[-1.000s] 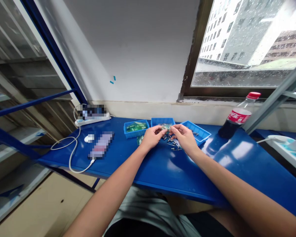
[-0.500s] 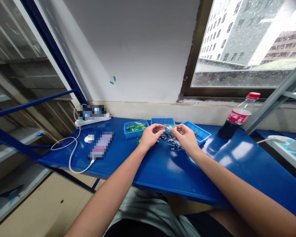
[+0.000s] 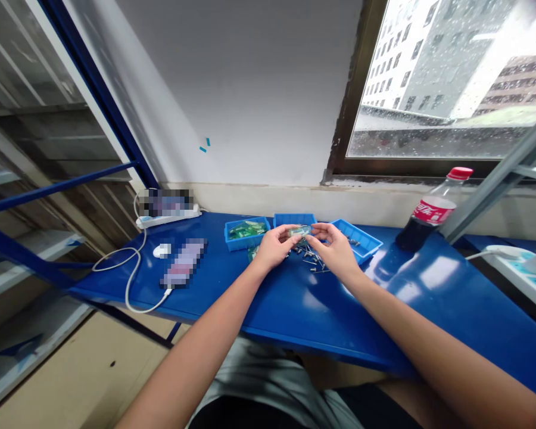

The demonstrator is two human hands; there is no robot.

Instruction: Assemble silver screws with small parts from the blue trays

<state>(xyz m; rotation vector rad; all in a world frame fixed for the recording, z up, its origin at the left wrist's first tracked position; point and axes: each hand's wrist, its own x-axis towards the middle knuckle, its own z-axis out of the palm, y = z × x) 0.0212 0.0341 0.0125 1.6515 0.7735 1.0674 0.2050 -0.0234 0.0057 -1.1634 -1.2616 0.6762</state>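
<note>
1. Greenish, see-through plastic makes up the small packet [image 3: 300, 231] in front of the person. The left hand [image 3: 273, 249] pinches it between thumb and finger.
2. The right hand [image 3: 338, 251] is bent, with its fingertips at the other end of the packet. I can't tell if they grip it or only touch it.
3. Just under the hands, a messy bunch of shiny metal pins [image 3: 310, 256] lies on the blue table [image 3: 277, 298].
4. Near the left hand, partly hidden by it, sits a bit of green stuff [image 3: 252, 254]. It is too small to make out.
5. Three blue trays stand past the hands. The left tray [image 3: 247, 242] holds green packets [image 3: 245, 229]. The middle tray [image 3: 293, 218] is partly hidden by the hands. The right tray [image 3: 368, 248] sits at a slant, with little metal bits in it.
6. Farther right, a cola bottle [image 3: 429, 211] with a red cap stands near a grey metal bar [image 3: 486, 179].
7. On the left side lie a blurred-out phone [image 3: 184, 263], a white cord [image 3: 138, 268] plugged into it and a small white thing [image 3: 162, 251]. A white power strip [image 3: 174, 215] is behind them.
8. At the back are a pale wall [image 3: 250, 89] and a window [image 3: 446, 77] full of spots.
</note>
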